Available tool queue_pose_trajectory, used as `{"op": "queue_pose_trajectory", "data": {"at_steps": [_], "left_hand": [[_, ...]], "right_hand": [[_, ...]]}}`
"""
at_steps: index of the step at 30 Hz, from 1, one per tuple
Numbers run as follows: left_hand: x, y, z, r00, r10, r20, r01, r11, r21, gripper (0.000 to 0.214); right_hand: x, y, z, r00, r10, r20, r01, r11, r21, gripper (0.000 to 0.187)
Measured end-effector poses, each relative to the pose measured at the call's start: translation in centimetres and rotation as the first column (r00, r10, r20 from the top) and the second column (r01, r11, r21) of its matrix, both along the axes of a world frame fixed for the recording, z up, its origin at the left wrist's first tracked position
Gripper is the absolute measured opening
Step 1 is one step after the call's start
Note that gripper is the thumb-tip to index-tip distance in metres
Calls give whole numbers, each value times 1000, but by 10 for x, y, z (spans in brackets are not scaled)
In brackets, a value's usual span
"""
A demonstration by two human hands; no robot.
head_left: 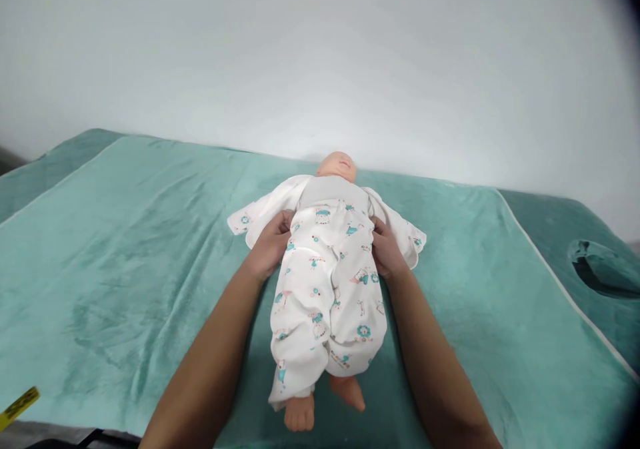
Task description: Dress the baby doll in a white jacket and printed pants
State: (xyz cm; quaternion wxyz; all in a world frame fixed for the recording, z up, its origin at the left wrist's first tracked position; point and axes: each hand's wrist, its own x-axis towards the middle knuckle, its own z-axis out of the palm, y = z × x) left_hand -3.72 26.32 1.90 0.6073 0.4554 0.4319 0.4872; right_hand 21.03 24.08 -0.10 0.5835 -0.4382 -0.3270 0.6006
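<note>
A baby doll lies on its back, its head away from me and its bare feet toward me. It wears white printed pants, pulled up high over the belly. A white top with matching print lies spread open at its sides, sleeves stretched outward. My left hand is closed at the left side of the waistband, thumb and fingers pinching the cloth. At the opposite side, my right hand grips the waistband too. Some fingertips of both hands are hidden against the doll's sides.
A green plush cover lies over the padded bed under the doll. To the right, the bed has an oval hole. A white wall stands behind. A yellow strip shows at the lower left edge.
</note>
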Motion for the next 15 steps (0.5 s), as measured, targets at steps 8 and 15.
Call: {"op": "queue_pose_trajectory", "data": {"at_steps": [8, 15], "left_hand": [[6, -4, 0, 998, 1, 58, -5, 997, 71, 24], [-5, -3, 12, 965, 63, -253, 2, 968, 250, 20]], "right_hand": [[1, -1, 5, 974, -97, 206, 78, 992, 98, 19], [8, 3, -6, 805, -292, 516, 150, 942, 300, 10]]}}
